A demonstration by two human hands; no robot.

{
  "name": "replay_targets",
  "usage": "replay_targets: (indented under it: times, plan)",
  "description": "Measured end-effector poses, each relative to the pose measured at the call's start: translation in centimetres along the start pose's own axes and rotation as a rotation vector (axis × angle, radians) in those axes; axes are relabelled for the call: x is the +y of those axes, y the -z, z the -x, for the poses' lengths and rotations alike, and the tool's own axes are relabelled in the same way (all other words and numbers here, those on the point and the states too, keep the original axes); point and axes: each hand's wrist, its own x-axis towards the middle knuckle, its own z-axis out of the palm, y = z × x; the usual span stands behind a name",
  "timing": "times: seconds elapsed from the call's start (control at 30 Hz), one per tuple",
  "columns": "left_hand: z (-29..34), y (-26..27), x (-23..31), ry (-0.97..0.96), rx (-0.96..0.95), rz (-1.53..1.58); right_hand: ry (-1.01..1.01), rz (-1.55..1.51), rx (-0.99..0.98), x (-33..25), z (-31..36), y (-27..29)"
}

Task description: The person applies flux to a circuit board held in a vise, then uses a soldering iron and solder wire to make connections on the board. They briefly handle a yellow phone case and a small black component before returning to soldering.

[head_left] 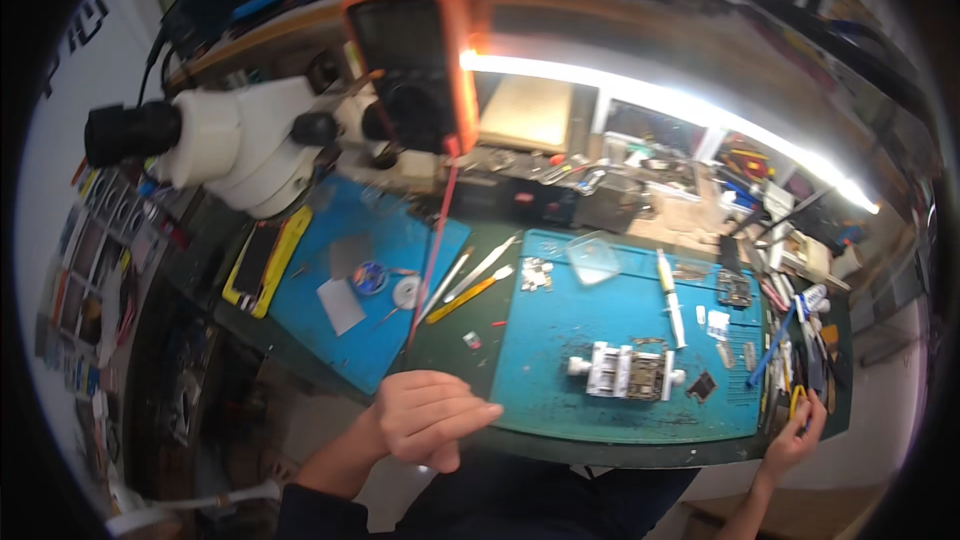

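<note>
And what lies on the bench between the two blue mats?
In the head view: slim pale tools, a yellow tool and small bits nearer the person.

A dark green bench (455, 360) under my remote camera, a blue mat (345, 355) toward eight o'clock, a larger blue mat (558, 325) toward four, a white tool (485, 268) and a yellow-handled tool (465, 301) between them toward six

Dark clothing (540, 502) is worn, its left sleeve (318, 515) baring the forearm (336, 456).
</note>
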Motion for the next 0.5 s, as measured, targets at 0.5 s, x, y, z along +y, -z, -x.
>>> replay_targets:
  times: [0.5]
  plan:
    - [7.0, 7.2, 4.8, 0.2, -0.008, -0.257, 0.0, -0.075, 0.207, 3.6, -0.4, 0.0]
